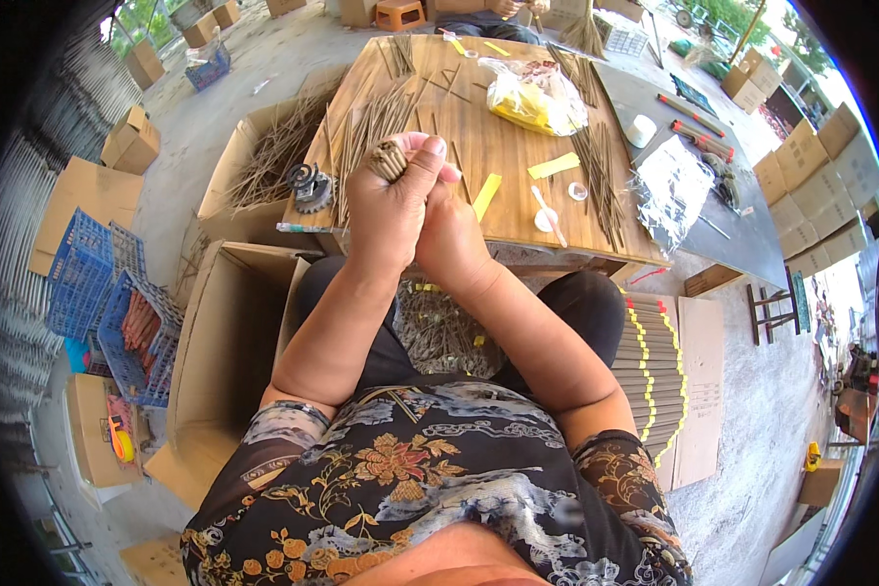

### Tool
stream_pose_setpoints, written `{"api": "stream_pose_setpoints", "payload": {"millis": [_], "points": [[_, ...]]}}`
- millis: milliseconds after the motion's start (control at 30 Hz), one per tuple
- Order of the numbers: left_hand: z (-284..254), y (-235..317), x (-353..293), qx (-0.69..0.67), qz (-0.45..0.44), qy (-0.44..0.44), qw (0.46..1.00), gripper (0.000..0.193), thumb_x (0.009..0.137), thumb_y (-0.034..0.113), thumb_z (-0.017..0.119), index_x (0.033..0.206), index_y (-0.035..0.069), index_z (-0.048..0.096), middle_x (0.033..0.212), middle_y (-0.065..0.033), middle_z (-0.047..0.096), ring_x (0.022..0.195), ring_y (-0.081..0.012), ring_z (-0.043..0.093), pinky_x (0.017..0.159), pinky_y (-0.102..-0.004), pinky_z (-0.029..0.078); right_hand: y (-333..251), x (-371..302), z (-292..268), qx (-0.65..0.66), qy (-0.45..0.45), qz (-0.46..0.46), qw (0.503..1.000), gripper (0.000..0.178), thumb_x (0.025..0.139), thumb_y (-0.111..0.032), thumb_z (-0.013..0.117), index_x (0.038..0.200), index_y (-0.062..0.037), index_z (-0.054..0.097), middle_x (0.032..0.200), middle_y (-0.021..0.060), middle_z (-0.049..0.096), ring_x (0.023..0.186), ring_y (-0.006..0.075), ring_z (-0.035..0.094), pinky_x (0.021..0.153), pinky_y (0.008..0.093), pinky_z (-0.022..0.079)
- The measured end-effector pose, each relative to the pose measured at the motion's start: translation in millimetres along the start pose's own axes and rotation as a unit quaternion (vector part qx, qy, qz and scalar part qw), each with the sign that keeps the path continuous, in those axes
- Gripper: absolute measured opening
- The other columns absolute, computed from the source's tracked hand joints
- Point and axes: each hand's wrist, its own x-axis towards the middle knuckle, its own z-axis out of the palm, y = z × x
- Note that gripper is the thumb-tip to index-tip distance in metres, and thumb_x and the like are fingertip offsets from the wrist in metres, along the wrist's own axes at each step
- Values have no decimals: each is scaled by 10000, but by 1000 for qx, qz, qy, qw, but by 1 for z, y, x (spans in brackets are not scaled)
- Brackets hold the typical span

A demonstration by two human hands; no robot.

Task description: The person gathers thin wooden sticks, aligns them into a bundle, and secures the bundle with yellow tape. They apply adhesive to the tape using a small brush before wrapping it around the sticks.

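A tight bundle of thin brown sticks (389,160) points its ends up out of my closed left hand (388,217). My left thumb lies across the near side of it. Pressed against that hand, my right hand (449,236) is closed too, its fingers curled round the bundle's side; most of the bundle is hidden by both hands. Both are raised over the near edge of a wooden table (503,210). Loose brown sticks (373,127) lie beyond my left hand, and a yellow paper strip (487,195) lies just past my right.
A small metal device (310,188) stands at the table's left corner. A plastic bag (535,96) and more sticks (601,176) lie to the right. An open cardboard box (230,337) is at my left, yellow-banded bundles (659,376) at my right. Across the table sits another person (488,21).
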Motion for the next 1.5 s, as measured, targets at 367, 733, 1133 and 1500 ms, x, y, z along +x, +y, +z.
{"api": "stream_pose_setpoints", "payload": {"millis": [367, 733, 1133, 1500], "points": [[6, 47, -4, 189, 124, -50, 973, 218, 789, 167, 639, 925, 11, 571, 720, -72, 607, 613, -133, 581, 583, -255, 474, -10, -12, -42, 163, 2, -87, 983, 404, 735, -90, 619, 1092, 25, 469, 999, 150, 518, 830, 236, 559, 721, 307, 458], [19, 49, -19, 451, 225, -222, 834, 494, 747, 143, 576, 1156, -92, 429, 817, -239, 599, 723, -339, 616, 631, -366, 498, -45, -11, -101, -48, 122, -191, 973, 366, 739, -373, 652, 829, -41, 528, 602, 68, 527, 495, 203, 540, 456, 288, 427], [-5, 46, -33, 95, -320, -399, 854, 232, 844, 171, 492, 997, -3, 486, 740, -6, 489, 556, -41, 439, 487, -169, 375, -19, -49, -78, 184, 71, 60, 979, 250, 803, -243, 621, 745, -10, 551, 592, 90, 587, 517, 127, 574, 468, 243, 447], [-24, 28, -49, -28, -368, -324, 871, 279, 924, 291, 404, 980, 24, 464, 692, -2, 446, 507, -33, 382, 443, -158, 344, -9, -48, -74, 426, -47, 139, 893, 253, 830, -226, 603, 856, 17, 538, 662, 23, 558, 620, 46, 517, 535, 196, 427]]}}
